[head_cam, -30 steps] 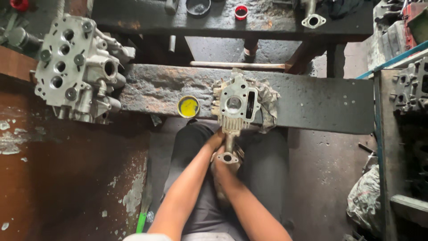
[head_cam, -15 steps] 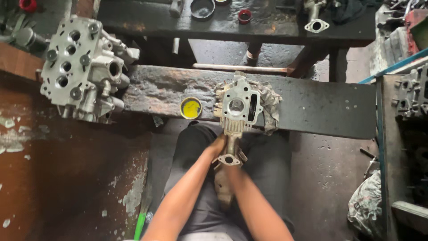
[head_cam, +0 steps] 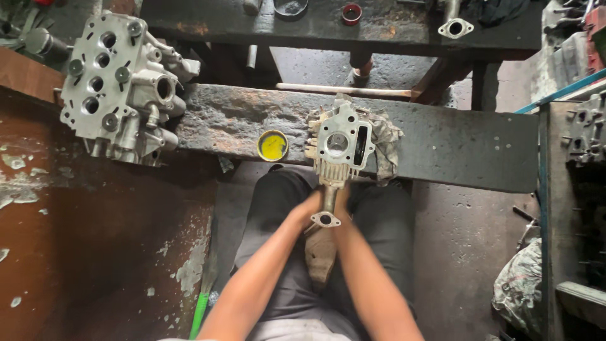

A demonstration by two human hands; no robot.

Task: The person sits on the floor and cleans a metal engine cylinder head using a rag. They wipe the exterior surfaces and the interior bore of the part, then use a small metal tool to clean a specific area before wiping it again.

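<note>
down on the dark, grimy workbench plank [head_cam: 442, 142] sits a small silver cylinder head [head_cam: 341, 144], resting on a dirty rag [head_cam: 384, 140] right at the near edge, over my lap. my left hand [head_cam: 307, 205] and right hand [head_cam: 343, 201] are both closed around the pipe-like intake stub [head_cam: 327, 203] that hangs down from the head, with its little oval flange facing up between my wrists. just left of the head is a round tin of yellow paste [head_cam: 273, 145], close but not touching. further left a bigger multi-hole cylinder head [head_cam: 117, 88] leans on the end of the plank. behind is a second blackened bench [head_cam: 328, 25] with a red cap [head_cam: 351, 13] and a dark bowl [head_cam: 290, 6]. floor is stained concrete, rusty brown surface with flaking paint to the left, a green-handled tool [head_cam: 201, 312] by my leg, and a metal rack [head_cam: 571, 189] on the right.
</note>
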